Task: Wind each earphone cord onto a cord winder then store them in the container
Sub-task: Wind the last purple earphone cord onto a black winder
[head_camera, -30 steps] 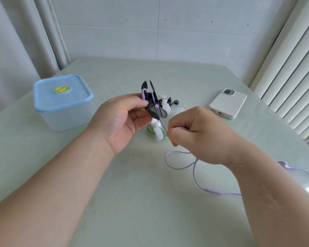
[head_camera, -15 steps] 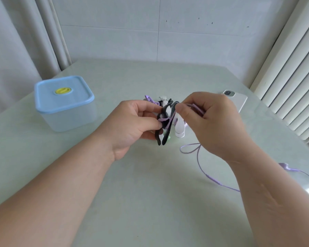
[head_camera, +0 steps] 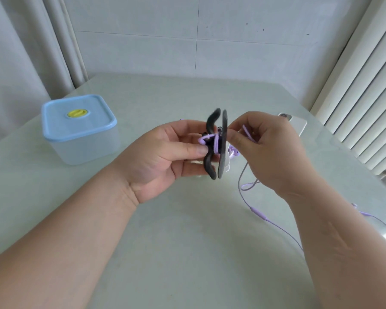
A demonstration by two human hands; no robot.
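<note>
Black two-plate plastic cord winder (head_camera: 223,130) is held edge-on above a pale green glossy table (head_camera: 187,253), between both hands. At the table's far left stands a translucent square plastic container (head_camera: 80,132) with its light blue lid on. The left hand (head_camera: 165,159) grips the winder with thumb and curled fingers. The right hand (head_camera: 270,152) is curled in a pinch just beside the winder's right plate. A white smartphone (head_camera: 298,126) lies behind that hand, partly hidden. Thin purple earphone cord (head_camera: 257,212) wraps the winder's core under the left thumb and runs into the right hand's pinch. Its slack trails onto the table beside the right forearm.
</note>
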